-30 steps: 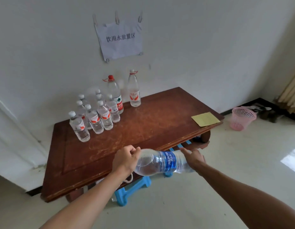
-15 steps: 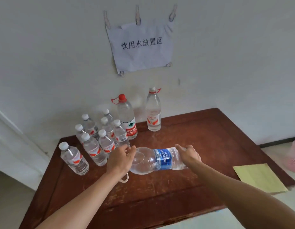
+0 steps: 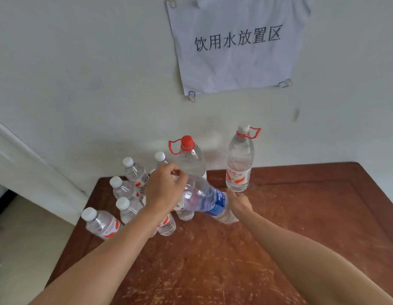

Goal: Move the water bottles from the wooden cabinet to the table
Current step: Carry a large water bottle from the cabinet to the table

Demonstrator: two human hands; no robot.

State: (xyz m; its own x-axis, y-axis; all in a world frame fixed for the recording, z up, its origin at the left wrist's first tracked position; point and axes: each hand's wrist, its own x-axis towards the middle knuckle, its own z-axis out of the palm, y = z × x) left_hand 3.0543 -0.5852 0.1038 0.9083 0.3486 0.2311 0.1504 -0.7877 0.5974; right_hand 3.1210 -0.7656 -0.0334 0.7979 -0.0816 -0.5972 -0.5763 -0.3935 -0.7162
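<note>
Blue-labelled bottle (image 3: pixel 204 200) tilted between both hands, left hand (image 3: pixel 163 191) clasping its neck end, right hand (image 3: pixel 239 202) gripping its base (partly hidden), near the tabletop's (image 3: pixel 301 216) far-left corner

Soft even daylight, faint shadows, slight motion blur, wide-angle edge bending

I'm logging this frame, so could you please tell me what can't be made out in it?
- Blue-label bottle, head view: its cap end sits under the left hand, so the cap is hidden.
- Small bottles: several sit behind the left hand and forearm, so no exact count.
- Right hand: its fingers are behind the bottle, so the grip is unclear.
- Table: cut off by the lower and right edges.
</note>
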